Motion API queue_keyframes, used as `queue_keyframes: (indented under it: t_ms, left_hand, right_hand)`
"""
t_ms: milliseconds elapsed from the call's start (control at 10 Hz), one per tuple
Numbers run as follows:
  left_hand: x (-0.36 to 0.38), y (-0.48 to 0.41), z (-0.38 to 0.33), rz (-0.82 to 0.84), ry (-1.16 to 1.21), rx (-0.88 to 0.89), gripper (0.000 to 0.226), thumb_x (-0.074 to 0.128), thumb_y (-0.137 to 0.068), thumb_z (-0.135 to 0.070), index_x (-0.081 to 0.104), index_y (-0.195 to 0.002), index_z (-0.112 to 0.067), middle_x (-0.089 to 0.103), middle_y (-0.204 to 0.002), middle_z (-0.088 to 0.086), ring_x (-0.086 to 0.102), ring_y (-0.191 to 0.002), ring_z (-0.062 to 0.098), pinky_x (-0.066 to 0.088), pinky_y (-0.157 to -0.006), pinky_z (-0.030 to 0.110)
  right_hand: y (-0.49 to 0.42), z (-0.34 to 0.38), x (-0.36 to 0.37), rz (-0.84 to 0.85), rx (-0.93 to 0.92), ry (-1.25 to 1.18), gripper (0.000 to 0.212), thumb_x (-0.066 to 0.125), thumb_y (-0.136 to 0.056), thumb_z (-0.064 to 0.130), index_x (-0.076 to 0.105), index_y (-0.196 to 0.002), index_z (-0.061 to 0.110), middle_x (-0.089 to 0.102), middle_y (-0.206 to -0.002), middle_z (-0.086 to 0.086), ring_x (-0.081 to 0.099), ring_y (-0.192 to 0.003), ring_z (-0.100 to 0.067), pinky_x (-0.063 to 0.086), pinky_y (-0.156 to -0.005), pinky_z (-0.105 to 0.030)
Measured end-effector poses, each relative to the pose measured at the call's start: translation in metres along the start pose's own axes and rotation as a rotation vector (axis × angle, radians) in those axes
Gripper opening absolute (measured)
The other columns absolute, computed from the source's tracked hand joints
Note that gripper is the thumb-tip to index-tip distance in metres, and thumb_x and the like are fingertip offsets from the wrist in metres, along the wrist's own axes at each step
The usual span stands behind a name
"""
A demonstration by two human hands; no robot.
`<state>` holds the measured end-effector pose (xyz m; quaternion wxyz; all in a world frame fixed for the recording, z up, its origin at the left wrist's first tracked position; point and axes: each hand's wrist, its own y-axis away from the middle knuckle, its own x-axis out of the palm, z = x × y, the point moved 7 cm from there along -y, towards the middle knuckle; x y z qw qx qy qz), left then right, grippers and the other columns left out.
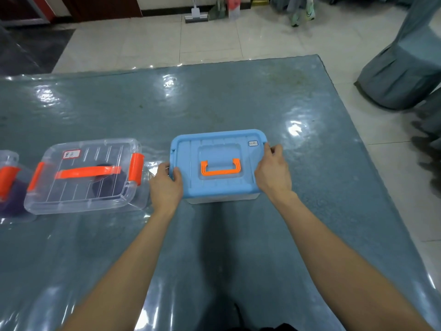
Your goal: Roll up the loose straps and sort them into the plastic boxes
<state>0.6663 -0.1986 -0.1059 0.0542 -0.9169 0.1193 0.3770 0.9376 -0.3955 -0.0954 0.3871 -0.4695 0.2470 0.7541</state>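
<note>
Your left hand [167, 181] grips the left short end of the blue-lidded box [216, 163], thumb laid on top of the lid and fingers wrapped down over the edge. Your right hand [274, 173] clasps the opposite short end, fingers curled around the far right corner of the lid and palm against the side. Both hands are closed on the box, which sits on the table [214, 103] just ahead of you, a little right of centre.

The box lies with its long axis running left to right, from one hand to the other, slightly turned so the right end sits a touch farther from you. Its lid is on; the orange handle [220, 168] lies folded flat in the recess in the middle of the lid, its bar parallel to the long axis. A small label [253, 143] sits near the far right corner of the lid.

Just left of your left hand stands a clear box [83, 175] with orange side latches and an orange handle across its lid; something dark shows through it, but you cannot tell what. Its long axis also runs left to right. Another clear box [9, 182] is cut off by the left edge of view. Glossy plastic sheeting covers the blue-grey table.
</note>
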Motion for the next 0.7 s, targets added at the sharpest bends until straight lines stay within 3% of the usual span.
queue_keyframes:
  t_ms: [200,300,400,500,600,700]
  left_hand:
    - [0.001,-0.003,0.003,0.069,-0.010,-0.019,0.035,0.052,-0.109,-0.034,0.060,-0.136,-0.012,0.076,-0.112,0.013,0.071,-0.094,0.035,0.052,-0.078,0.040]
    - [0.000,-0.005,0.010,0.146,0.007,-0.027,0.041,0.050,-0.111,-0.039,0.058,-0.142,-0.014,0.075,-0.123,0.011,0.066,-0.096,0.025,0.046,-0.082,0.036]
    - [-0.016,0.003,0.018,0.168,0.033,-0.003,0.044,0.052,-0.111,-0.039,0.059,-0.145,-0.011,0.075,-0.129,0.009,0.067,-0.101,0.019,0.051,-0.089,0.037]
    - [-0.048,0.034,0.036,0.174,0.050,0.045,0.033,0.058,-0.111,-0.033,0.065,-0.136,-0.013,0.076,-0.123,0.007,0.072,-0.103,0.020,0.057,-0.094,0.040]
    - [-0.084,0.091,0.086,0.168,0.008,-0.009,0.017,0.062,-0.109,-0.031,0.072,-0.121,-0.024,0.081,-0.104,-0.002,0.078,-0.096,0.018,0.058,-0.088,0.039]
    - [-0.118,0.168,0.141,0.187,-0.055,-0.153,0.013,0.069,-0.106,-0.026,0.075,-0.095,-0.031,0.081,-0.079,-0.008,0.080,-0.083,0.016,0.062,-0.086,0.044]
  right_hand:
    - [-0.001,0.000,-0.004,-0.012,-0.021,0.005,0.047,0.046,-0.105,0.016,0.045,-0.151,0.008,0.046,-0.127,-0.013,0.058,-0.078,-0.036,0.042,-0.066,-0.039]
    - [-0.002,-0.006,-0.013,0.030,-0.059,0.004,0.044,0.043,-0.111,0.037,0.050,-0.145,0.010,0.050,-0.129,-0.013,0.064,-0.094,-0.043,0.041,-0.072,-0.040]
    - [0.008,-0.030,-0.041,0.034,-0.024,-0.017,0.045,0.046,-0.110,0.043,0.057,-0.138,0.009,0.056,-0.138,-0.013,0.065,-0.109,-0.043,0.048,-0.084,-0.045]
    - [0.040,-0.052,-0.082,0.029,-0.034,-0.028,0.039,0.058,-0.106,0.035,0.066,-0.137,0.013,0.068,-0.134,-0.008,0.070,-0.112,-0.031,0.055,-0.097,-0.044]
    - [0.095,-0.076,-0.135,0.019,-0.050,-0.055,0.032,0.067,-0.101,0.033,0.074,-0.128,0.018,0.076,-0.111,0.000,0.074,-0.090,-0.017,0.059,-0.088,-0.037]
    - [0.160,-0.093,-0.198,-0.021,-0.132,-0.093,0.021,0.070,-0.097,0.043,0.074,-0.118,0.040,0.074,-0.094,0.028,0.072,-0.080,0.006,0.055,-0.074,-0.023]
